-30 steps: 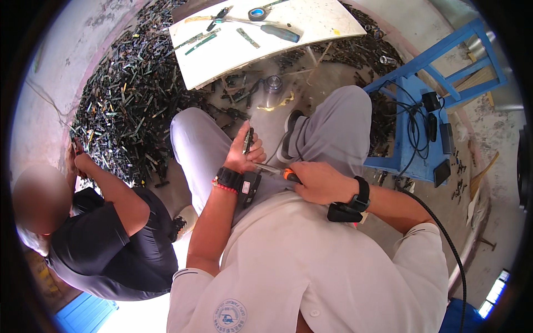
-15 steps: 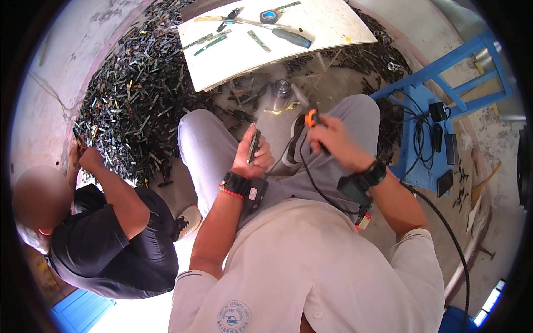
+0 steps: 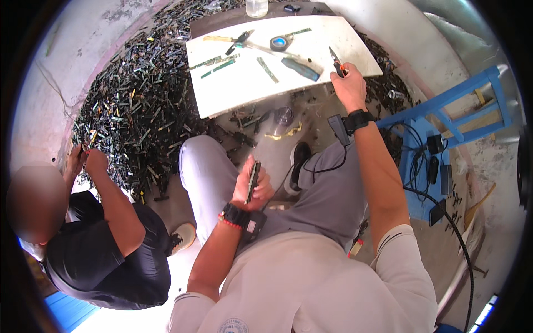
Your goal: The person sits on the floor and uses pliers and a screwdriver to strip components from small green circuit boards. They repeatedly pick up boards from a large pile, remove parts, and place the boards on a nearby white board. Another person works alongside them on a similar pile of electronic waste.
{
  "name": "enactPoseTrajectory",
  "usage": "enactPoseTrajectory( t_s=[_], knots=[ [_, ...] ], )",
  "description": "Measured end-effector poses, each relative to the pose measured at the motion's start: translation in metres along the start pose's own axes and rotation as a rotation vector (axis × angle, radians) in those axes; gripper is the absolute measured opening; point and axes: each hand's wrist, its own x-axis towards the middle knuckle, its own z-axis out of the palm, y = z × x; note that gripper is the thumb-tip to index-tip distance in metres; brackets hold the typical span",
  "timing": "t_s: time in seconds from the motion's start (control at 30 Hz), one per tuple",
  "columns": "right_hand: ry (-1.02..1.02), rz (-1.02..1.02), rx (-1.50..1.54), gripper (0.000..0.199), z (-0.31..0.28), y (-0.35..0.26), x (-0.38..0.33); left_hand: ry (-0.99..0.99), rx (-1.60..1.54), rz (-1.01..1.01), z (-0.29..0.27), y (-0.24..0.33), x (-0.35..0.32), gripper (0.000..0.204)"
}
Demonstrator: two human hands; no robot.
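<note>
My left hand [image 3: 250, 187] is closed around a thin dark strip [image 3: 254, 181], speckled like a piece of circuit board, and holds it upright above my lap. Reaching forward, my right hand [image 3: 350, 89] has its fingers on the orange and black handles of a pair of pointed snips [image 3: 336, 60]. Their blades point away from me over the right end of the white board [image 3: 244, 97]. Also on that board are a screwdriver with a blue-grey handle [image 3: 300, 69], a roll of tape [image 3: 278, 43] and several green strips [image 3: 218, 69].
A large heap of dark strips [image 3: 139, 100] spreads over the floor at the left. Beside it a co-worker in black [image 3: 111, 238] sits using both hands. A blue chair [image 3: 425, 133] with cables and small devices stands at the right. A clear jar [image 3: 256, 8] stands behind the board.
My right hand has moved from above my lap forward to the white board with the snips. My left hand has stayed over my lap, holding the strip. The view has shifted slightly.
</note>
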Motion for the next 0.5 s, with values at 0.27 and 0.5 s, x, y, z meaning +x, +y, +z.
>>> enactPoseTrajectory(
  t_s=[0.27, 0.5],
  knots=[
    [-0.007, -0.103, -0.221, 0.037, 0.023, -0.007, 0.060, 0.030, -0.034, -0.008, 0.002, 0.002, 0.000, 0.065],
    [0.034, -0.180, -0.256, 0.039, 0.054, 0.005, 0.071, 0.063, -0.076, -0.010, 0.006, 0.004, 0.004, 0.065]
  ],
)
